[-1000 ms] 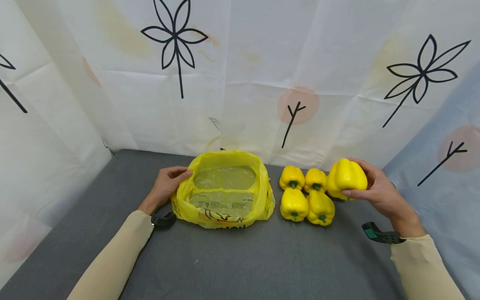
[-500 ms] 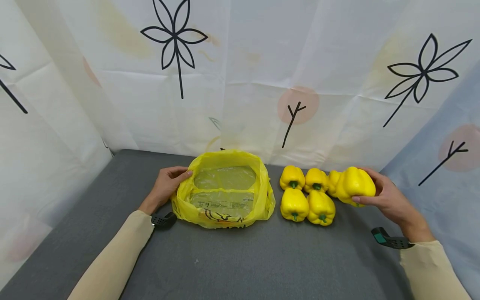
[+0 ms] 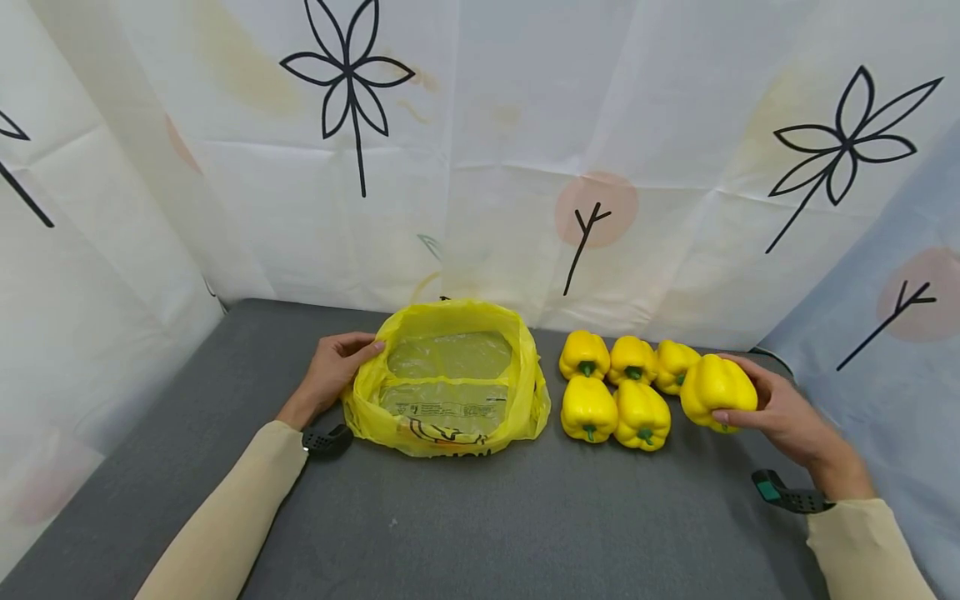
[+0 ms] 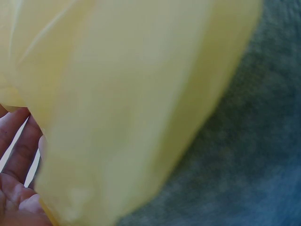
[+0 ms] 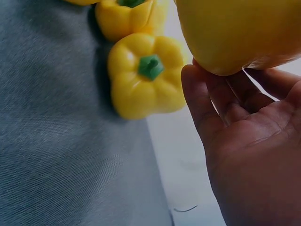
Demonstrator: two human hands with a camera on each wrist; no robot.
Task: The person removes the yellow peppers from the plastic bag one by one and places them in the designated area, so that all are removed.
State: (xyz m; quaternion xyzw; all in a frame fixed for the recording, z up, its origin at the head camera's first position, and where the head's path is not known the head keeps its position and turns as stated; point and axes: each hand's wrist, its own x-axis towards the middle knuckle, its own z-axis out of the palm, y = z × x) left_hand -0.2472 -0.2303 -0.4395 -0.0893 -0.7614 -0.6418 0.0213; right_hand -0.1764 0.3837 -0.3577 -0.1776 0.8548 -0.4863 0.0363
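Note:
In the head view, my left hand (image 3: 330, 375) holds the left rim of a yellow plastic bag (image 3: 367, 421), thumb over the edge. The bag stands with its mouth wide and its see-through bottom showing. Its side fills much of the left wrist view, partly covering the fingers (image 4: 21, 146). My right hand (image 3: 795, 425) grips a yellow bell pepper (image 3: 717, 390) between thumb and fingers, at the right end of the peppers. From the right wrist, this pepper (image 5: 235, 33) appears above the fingers, with another yellow bell pepper (image 5: 146, 77) lying beyond it, green stem showing.
Several more yellow bell peppers (image 3: 588, 408) lie in two rows right of the bag, in a close group. They rest on a dark grey table (image 3: 465, 525). A white patterned curtain (image 3: 495, 167) hangs along the table's back and sides.
My right hand has moved right and toward me with its pepper, uncovering the pepper at the right end of the back row. The left hand and the bag have stayed put.

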